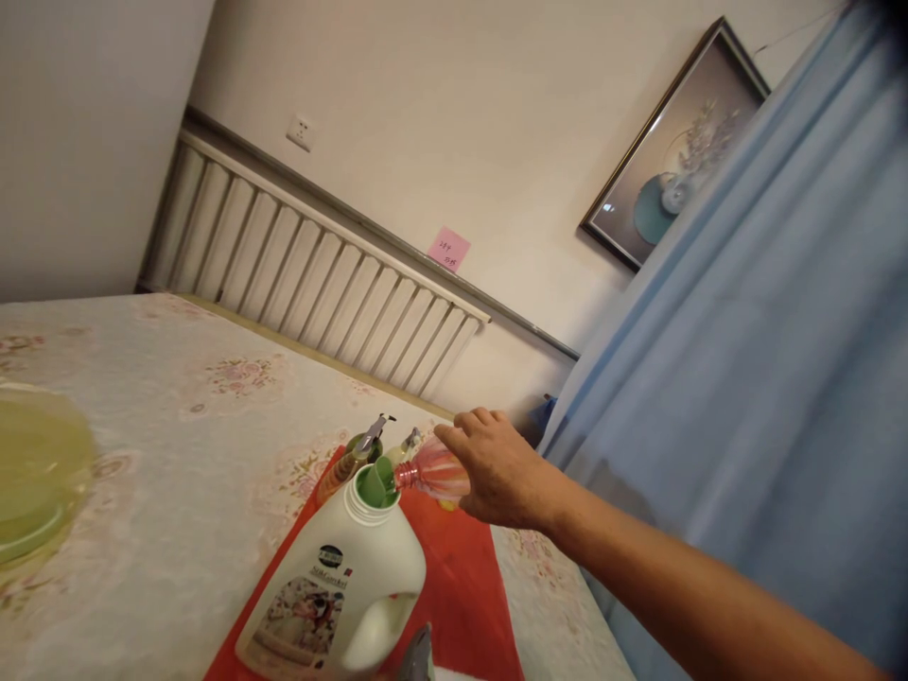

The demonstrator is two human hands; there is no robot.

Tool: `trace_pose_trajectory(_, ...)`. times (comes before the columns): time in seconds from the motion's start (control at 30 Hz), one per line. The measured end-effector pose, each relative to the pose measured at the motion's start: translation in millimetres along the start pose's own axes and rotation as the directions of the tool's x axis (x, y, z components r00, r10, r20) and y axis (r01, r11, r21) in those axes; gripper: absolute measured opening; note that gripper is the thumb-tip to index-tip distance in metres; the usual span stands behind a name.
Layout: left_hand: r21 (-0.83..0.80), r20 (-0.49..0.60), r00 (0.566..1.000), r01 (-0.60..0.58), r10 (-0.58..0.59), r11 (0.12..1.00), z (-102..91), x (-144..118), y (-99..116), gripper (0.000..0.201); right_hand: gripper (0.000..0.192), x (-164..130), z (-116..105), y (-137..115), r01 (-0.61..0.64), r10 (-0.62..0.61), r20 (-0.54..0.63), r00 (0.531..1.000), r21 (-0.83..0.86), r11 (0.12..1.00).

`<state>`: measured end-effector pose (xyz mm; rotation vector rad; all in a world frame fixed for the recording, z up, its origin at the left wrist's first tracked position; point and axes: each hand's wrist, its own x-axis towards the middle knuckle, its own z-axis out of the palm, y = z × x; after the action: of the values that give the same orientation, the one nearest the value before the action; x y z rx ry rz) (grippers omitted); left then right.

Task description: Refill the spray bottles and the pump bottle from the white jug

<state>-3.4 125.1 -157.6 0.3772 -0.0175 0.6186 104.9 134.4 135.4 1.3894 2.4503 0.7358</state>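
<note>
My right hand [500,468] grips a clear plastic bottle [436,470] with a reddish tint, tipped on its side so its neck points into the green spout [375,482] of a large white detergent jug [340,586]. The jug stands uncapped on a red mat [461,596]. Behind the jug stand a pump bottle [355,459] with amber contents and a second small bottle [406,446]. My left hand is out of view.
The mat lies on a table under a pale floral cloth [177,454]. A yellow-green plate [32,473] sits at the left edge. A blue curtain [744,378] hangs at the right, a ribbed white panel [305,274] along the wall behind.
</note>
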Motion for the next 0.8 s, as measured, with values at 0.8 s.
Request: trace_pose_trajectory(0.8, -0.020, -0.147, 0.966, -0.216, 0.211, 0.976, 2.6, 64, 148, 0.034, 0.058, 9, -18, -11, 0.070, -0.073, -0.007, 0.997, -0.203, 0.977)
